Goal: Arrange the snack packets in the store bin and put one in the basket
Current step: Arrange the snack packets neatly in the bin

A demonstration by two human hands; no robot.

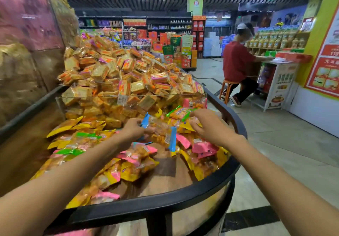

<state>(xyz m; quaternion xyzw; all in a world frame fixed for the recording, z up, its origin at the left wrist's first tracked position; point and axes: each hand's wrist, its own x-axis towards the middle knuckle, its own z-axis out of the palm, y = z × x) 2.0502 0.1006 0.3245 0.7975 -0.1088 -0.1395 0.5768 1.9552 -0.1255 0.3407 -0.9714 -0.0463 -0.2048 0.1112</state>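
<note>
Your bin fills the lower centre, loose packets lying inside. A divider stands behind them, with stacked packs beyond. A seated person is at upper right.

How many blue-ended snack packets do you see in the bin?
1. A clear snack packet with blue ends sits between the two hands, the left hand gripping its far end. More may be buried under the yellow, pink and green packets in the black-rimmed store bin.

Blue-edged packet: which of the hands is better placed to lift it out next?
Probably left. The left hand already pinches the blue-edged packet at its upper blue end, while the right hand grips a green-edged packet beside it.
</note>
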